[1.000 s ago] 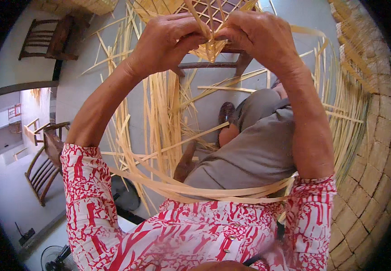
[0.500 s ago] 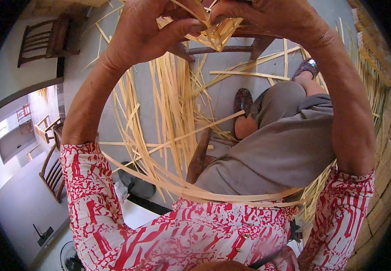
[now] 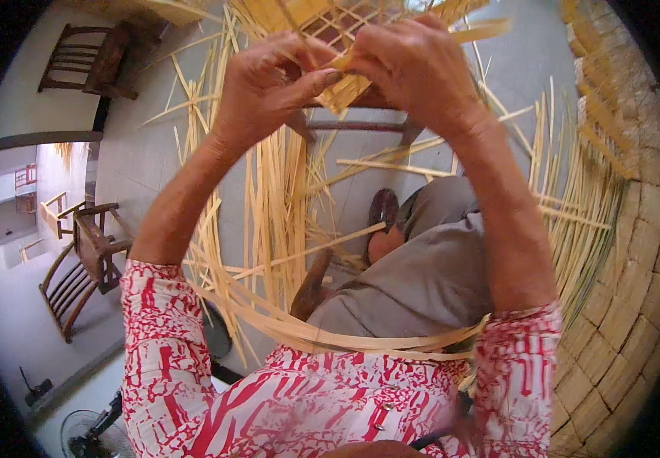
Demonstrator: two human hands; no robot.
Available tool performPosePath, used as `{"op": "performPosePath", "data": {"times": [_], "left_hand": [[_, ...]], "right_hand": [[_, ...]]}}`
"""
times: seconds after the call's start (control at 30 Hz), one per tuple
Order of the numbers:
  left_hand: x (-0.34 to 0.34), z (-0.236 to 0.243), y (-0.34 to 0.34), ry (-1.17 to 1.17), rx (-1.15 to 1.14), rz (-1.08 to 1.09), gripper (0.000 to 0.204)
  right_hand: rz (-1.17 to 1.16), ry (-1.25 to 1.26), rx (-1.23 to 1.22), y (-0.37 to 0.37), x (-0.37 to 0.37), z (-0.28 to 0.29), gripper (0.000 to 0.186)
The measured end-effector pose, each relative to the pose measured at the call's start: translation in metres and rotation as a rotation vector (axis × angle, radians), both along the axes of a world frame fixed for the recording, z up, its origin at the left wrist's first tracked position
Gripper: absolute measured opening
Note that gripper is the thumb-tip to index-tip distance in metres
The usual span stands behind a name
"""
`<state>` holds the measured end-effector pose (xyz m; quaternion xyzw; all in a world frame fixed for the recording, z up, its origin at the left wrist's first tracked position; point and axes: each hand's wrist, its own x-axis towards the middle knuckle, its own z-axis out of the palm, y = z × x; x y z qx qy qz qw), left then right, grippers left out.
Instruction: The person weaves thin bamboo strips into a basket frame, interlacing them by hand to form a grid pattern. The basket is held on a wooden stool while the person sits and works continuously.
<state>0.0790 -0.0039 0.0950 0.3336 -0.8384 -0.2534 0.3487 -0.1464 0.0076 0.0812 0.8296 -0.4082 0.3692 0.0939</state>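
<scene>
At the top of the head view I hold a woven piece of pale yellow bamboo-like strips (image 3: pixel 343 96), with an open lattice beyond its folded near corner. My left hand (image 3: pixel 278 85) pinches that corner from the left, thumb stretched along it. From the right, the curled fingers of my right hand (image 3: pixel 412 70) press on the same corner, and the two hands almost meet. A loose strip end (image 3: pixel 482 30) sticks out past the right knuckles. Under the work stands a dark wooden stool (image 3: pixel 360 124), mostly hidden. Long thin strips (image 3: pixel 345 340) curve across my waist.
Many loose strips (image 3: pixel 275 202) lie on the grey tiled floor left of my legs. Another bundle (image 3: pixel 574 206) lies at the right, beside stacked straw-coloured blocks (image 3: pixel 635 305). Wooden chairs (image 3: pixel 82 61) stand at the left, with a fan (image 3: pixel 90 435) at the lower left.
Both hands sit lower in the picture and nearer together, and more of the woven lattice shows beyond them. The right hand has turned, its knuckles now on top. The whole view has shifted slightly.
</scene>
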Motion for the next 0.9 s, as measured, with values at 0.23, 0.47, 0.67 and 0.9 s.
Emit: {"op": "performPosePath", "data": {"times": [0.23,0.47,0.67,0.9], "left_hand": [[-0.001,-0.030,0.000,0.243,0.021,0.230,0.006],[-0.043,-0.034,-0.003,0.216,-0.113,0.198,0.007],[-0.055,-0.045,-0.006,0.296,-0.151,0.217,0.013],[-0.051,-0.049,-0.006,0.298,-0.199,0.280,0.015]], "right_hand": [[-0.121,-0.832,0.377,0.026,0.003,-0.019,0.011],[0.278,-2.071,0.854,-0.003,-0.027,-0.041,0.020],[0.824,-2.037,1.148,-0.016,-0.055,-0.052,0.019],[0.412,-1.203,0.752,0.012,0.000,0.009,0.043]]}}
